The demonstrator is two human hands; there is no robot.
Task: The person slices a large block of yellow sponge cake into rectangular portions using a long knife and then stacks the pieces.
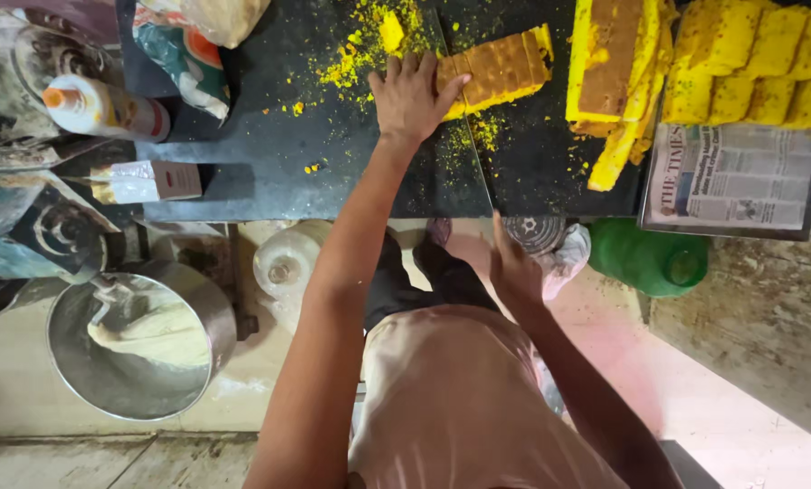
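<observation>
You're pressing your left hand flat against the brown-topped yellow cake slab on the table; your right hand is hanging empty, near the edge. Keep fingers spread, steady.

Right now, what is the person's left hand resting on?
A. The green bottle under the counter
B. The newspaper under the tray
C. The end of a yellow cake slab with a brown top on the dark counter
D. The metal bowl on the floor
C: the left hand lies palm-down with its fingers on the end of the brown-topped yellow cake slab on the dark counter.
</observation>
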